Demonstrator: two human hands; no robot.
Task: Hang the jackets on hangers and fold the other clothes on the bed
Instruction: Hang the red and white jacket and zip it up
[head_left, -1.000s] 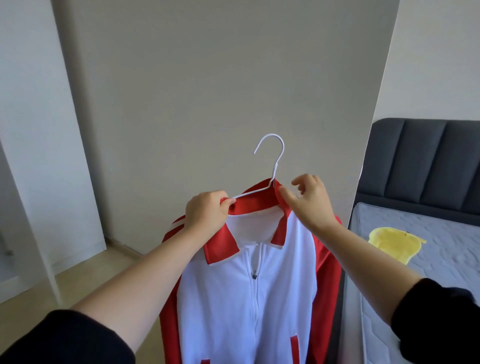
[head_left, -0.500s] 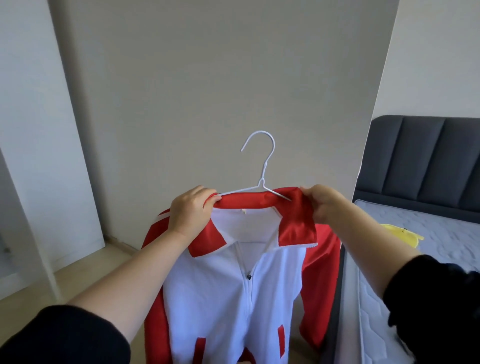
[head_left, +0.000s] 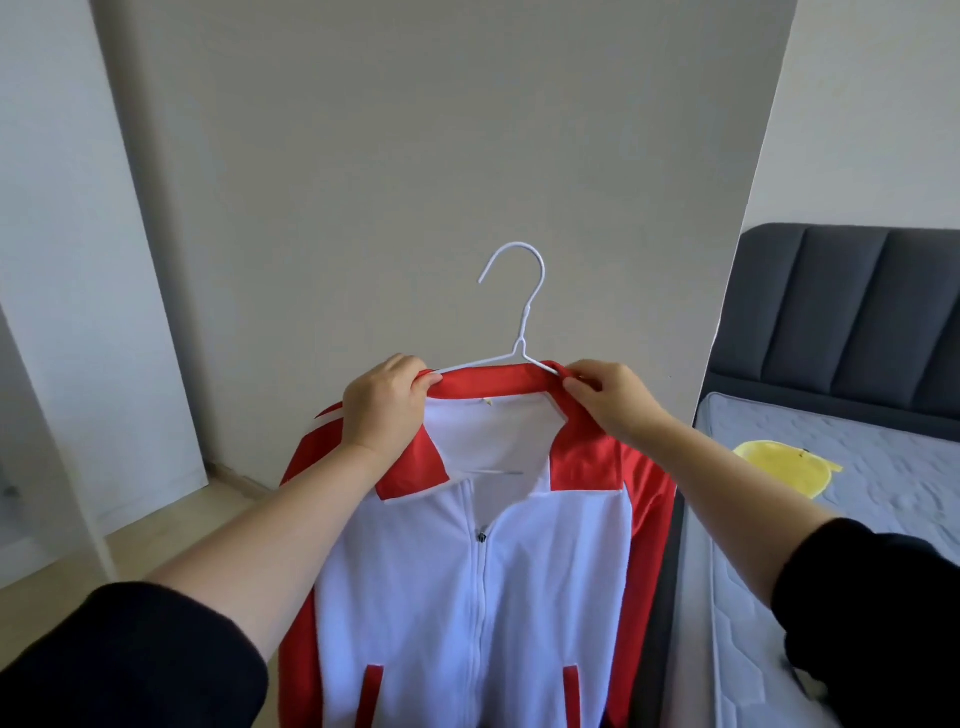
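With your left hand (head_left: 382, 410) and right hand (head_left: 613, 402) both pinching the jacket (head_left: 467, 597) at its top, in the air beside the bed (head_left: 883, 493), settle its shoulders evenly on the hanger (head_left: 522, 312).

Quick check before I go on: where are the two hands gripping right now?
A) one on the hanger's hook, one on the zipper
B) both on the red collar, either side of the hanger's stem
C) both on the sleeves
B: the left hand and right hand each grip the red collar of the jacket, flanking the white hanger, whose hook is untouched.
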